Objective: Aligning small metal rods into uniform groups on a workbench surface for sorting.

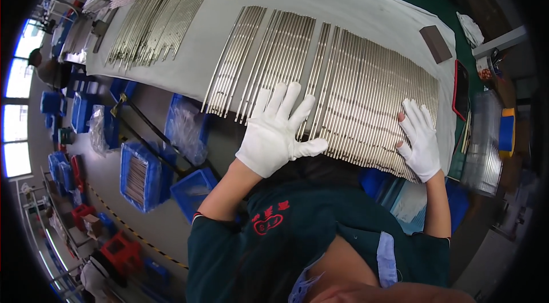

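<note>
Long, thin, shiny metal rods (366, 91) lie side by side on a white cloth (217, 5) over the table. They form a wide block at the right, with narrower groups and gaps to its left. My left hand (274, 131), in a white glove, is spread with the fingers apart over the near ends of the left groups; nothing is in it. My right hand (420, 143), gloved with some fingertips bare, rests with stretched fingers on the right part of the wide block. The gloves hide the rod ends beneath them.
More rods (163, 20) lie loosely at the far left. To the right are a dark brown block (436, 44), a red-edged phone (460, 91), clear plastic tubes (485, 145) and a blue-and-yellow roll (506, 133). Blue bins (143, 183) stand on the floor at left; a person (48, 69) is beyond.
</note>
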The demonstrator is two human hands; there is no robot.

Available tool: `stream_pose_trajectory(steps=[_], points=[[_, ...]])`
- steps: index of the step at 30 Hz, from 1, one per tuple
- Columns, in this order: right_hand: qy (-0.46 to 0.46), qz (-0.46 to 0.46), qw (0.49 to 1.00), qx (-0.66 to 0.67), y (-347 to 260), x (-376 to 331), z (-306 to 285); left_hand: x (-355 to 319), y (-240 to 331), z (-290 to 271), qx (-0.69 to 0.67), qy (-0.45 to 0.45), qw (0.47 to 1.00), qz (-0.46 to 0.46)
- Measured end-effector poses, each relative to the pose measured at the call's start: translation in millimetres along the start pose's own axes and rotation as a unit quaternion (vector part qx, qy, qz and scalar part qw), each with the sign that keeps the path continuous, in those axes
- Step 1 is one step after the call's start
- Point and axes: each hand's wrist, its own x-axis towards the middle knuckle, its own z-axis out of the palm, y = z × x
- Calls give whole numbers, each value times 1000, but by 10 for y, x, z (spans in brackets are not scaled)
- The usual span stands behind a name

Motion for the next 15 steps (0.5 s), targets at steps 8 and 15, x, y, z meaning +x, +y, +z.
stream_pose_trajectory(steps=[8,15], points=[[10,12,1000,-21,-30,-37,-17,-55,-759,-216,188,-9,971,-150],[15,0,1000,-23,-9,-17,-4,-148,-649,-137,112,-7,990,-88]])
